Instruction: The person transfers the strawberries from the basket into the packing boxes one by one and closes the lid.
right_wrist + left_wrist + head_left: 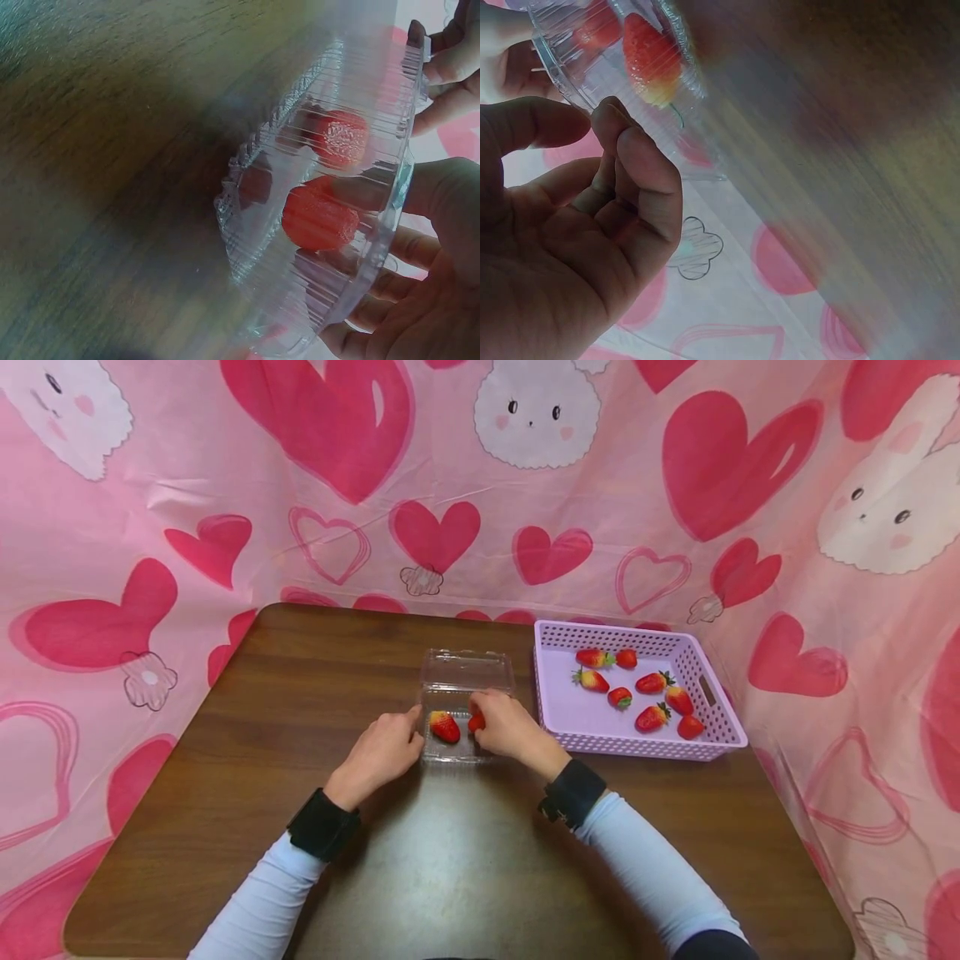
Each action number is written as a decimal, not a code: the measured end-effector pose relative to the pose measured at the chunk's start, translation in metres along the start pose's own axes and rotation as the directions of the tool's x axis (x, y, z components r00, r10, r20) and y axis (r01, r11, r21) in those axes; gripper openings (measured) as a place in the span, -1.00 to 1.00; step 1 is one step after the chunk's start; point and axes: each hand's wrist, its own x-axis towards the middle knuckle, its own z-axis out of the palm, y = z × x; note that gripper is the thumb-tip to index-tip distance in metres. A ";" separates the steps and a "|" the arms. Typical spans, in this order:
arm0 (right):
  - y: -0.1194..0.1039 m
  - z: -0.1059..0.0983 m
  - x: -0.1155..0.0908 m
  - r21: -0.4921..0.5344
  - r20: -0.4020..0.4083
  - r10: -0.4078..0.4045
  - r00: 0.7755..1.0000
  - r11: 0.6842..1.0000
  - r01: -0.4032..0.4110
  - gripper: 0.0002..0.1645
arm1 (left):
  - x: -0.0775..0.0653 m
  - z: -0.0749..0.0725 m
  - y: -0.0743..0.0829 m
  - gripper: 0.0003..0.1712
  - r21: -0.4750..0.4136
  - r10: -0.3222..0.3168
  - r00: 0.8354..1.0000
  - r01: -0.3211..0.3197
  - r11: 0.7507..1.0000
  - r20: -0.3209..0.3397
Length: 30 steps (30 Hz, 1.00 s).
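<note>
A: Where is the held strawberry (321, 217)?

B: It is pinched by the right hand (512, 727), down inside the clear box (456, 756).

A: Which way does its long side point?

B: That cannot be told, as too much is covered by fingers.

A: And the left hand (379, 750)?

B: The left edge of the box is held by its thumb and fingertips.

A: Where is the other strawberry (445, 727)?

B: It is set in the box too, just left of the held one, between the two hands. It is slanted: its yellow end is turned away and left, its red tip closer and right.

A: Are more seen?

B: Yes, in the purple basket (637, 745), on the right. The right hand is nearer to it.
</note>
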 end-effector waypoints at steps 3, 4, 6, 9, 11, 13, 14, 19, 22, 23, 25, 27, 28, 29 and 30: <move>0.000 0.003 0.002 -0.025 0.000 -0.011 1.000 1.000 0.011 -0.60 | -0.001 0.000 0.000 -0.33 -0.005 -0.010 1.000 0.010 1.000 0.002; 0.000 0.004 0.002 -0.038 0.000 -0.017 1.000 0.999 0.017 -0.62 | -0.001 0.000 0.000 -0.33 -0.004 -0.011 1.000 0.011 1.000 0.003; 0.000 0.007 0.003 -0.061 0.000 -0.027 1.000 0.998 0.027 -0.66 | -0.002 0.000 0.001 -0.32 -0.001 -0.016 1.000 0.016 1.000 0.005; 0.000 0.010 0.005 -0.100 -0.002 -0.040 0.999 0.994 0.040 -0.69 | -0.002 0.000 0.001 -0.32 0.003 -0.026 1.000 0.026 1.000 0.007; 0.000 0.012 0.006 -0.113 -0.006 -0.050 0.999 0.992 0.049 -0.70 | -0.002 -0.001 0.001 -0.32 0.007 -0.023 1.000 0.023 1.000 0.005; -0.001 0.012 0.008 -0.123 -0.012 -0.063 0.998 0.990 0.061 -0.71 | -0.002 -0.001 0.002 -0.33 0.024 -0.011 1.000 0.011 1.000 -0.009; -0.001 0.012 0.008 -0.124 -0.014 -0.069 0.998 0.990 0.067 -0.71 | -0.001 -0.001 0.002 -0.33 0.033 -0.002 1.000 0.002 0.999 -0.016; 0.000 0.012 0.010 -0.121 -0.011 -0.083 0.997 0.989 0.081 -0.72 | 0.000 -0.001 0.002 -0.34 0.057 0.021 0.999 -0.019 0.998 -0.033; 0.001 0.012 0.010 -0.106 -0.010 -0.075 0.997 0.992 0.073 -0.70 | 0.001 0.000 0.002 -0.33 0.047 0.020 1.000 -0.019 0.999 -0.016; 0.002 0.012 0.009 -0.101 -0.009 -0.072 0.997 0.992 0.071 -0.69 | 0.001 0.000 0.003 -0.33 0.043 0.018 1.000 -0.018 0.999 -0.010; 0.002 0.011 0.008 -0.085 -0.006 -0.065 0.998 0.994 0.064 -0.67 | 0.001 0.000 0.003 -0.33 0.034 0.014 1.000 -0.014 0.999 -0.002; 0.002 0.011 0.008 -0.070 -0.001 -0.064 0.998 0.996 0.064 -0.65 | 0.001 0.000 0.004 -0.33 0.031 0.008 1.000 -0.008 0.999 0.000; 0.002 0.010 0.007 -0.066 -0.002 -0.068 0.998 0.996 0.068 -0.64 | 0.001 0.000 0.004 -0.33 0.027 0.003 1.000 -0.003 1.000 0.001; 0.001 0.010 0.007 -0.060 -0.004 -0.072 0.997 0.996 0.072 -0.64 | 0.001 0.000 0.004 -0.33 0.028 -0.001 1.000 0.001 1.000 -0.001; 0.000 0.009 0.007 -0.056 -0.005 -0.075 0.997 0.996 0.075 -0.64 | 0.000 0.000 0.004 -0.34 0.028 -0.002 1.000 0.002 1.000 -0.004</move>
